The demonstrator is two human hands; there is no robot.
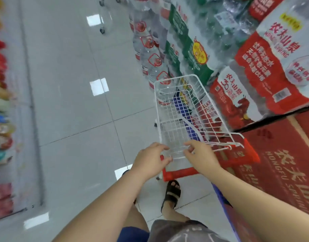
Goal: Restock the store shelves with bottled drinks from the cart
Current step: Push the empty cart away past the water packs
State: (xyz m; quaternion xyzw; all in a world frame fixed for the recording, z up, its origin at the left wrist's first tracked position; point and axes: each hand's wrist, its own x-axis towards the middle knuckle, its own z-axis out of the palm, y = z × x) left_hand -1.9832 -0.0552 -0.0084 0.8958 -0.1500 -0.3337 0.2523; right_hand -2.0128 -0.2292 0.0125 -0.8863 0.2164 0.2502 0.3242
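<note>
wire cart (157,105): basket looks empty, light, rolls easily | left hand (150,158) and right hand (201,154): fingers curled on rear rim (176,157), seemingly gripping | better hold: red handle (181,172)

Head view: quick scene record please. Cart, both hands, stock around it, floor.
cart: white wire, red handle; no bottles visible in the top basket
left hand: grips the cart's rear wire rim
right hand: grips the same rim
water packs: stacked to the right of the cart, in red and green wrap
shelf: on the left, holding colourful packets, blurred
floor: pale grey tiles
</note>
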